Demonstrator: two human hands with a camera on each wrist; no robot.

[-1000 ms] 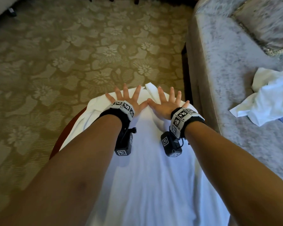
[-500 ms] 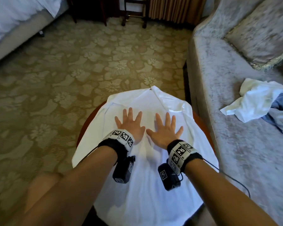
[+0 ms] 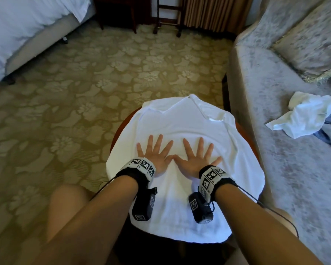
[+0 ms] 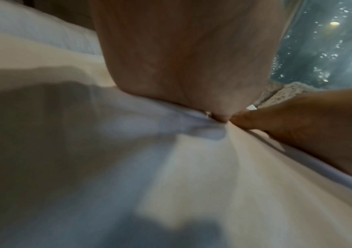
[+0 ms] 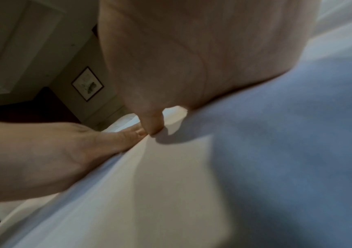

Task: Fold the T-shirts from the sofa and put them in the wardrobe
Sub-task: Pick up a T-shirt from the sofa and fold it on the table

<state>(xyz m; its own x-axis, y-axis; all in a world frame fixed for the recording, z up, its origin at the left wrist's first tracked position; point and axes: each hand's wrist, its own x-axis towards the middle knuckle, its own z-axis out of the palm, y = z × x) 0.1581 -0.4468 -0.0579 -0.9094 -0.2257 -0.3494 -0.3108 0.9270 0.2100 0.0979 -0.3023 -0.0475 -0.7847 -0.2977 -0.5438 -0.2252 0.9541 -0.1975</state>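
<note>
White cotton T-shirt (image 3: 189,127) is lying spread flat over a small round wooden table (image 3: 118,127), with its edges draping over the rim on all sides and the collar end pointing away from the person. Both hands are pressing down on it, palms flat. Left hand (image 3: 157,152) is sitting just left of the shirt's middle, fingers straight and fanned out, not gripping anything. Right hand (image 3: 197,153) is doing the same thing right beside it, fingers splayed and resting on the fabric. Thumbs are meeting in the middle; the wrist views are showing the two thumb tips touching over the cloth, though both of those views are pretty blurry.

Off to the right, the grey sofa (image 3: 275,131) is sitting close beside the table, and a crumpled pile of more shirts (image 3: 306,115), white with something bluish underneath, is lying on its seat, well apart from the hands. A cushion (image 3: 310,41) is leaning in the sofa's back corner. Patterned floral carpet (image 3: 84,92) is covering the floor, and a bed (image 3: 23,27) with white bedding is showing at the top left.
</note>
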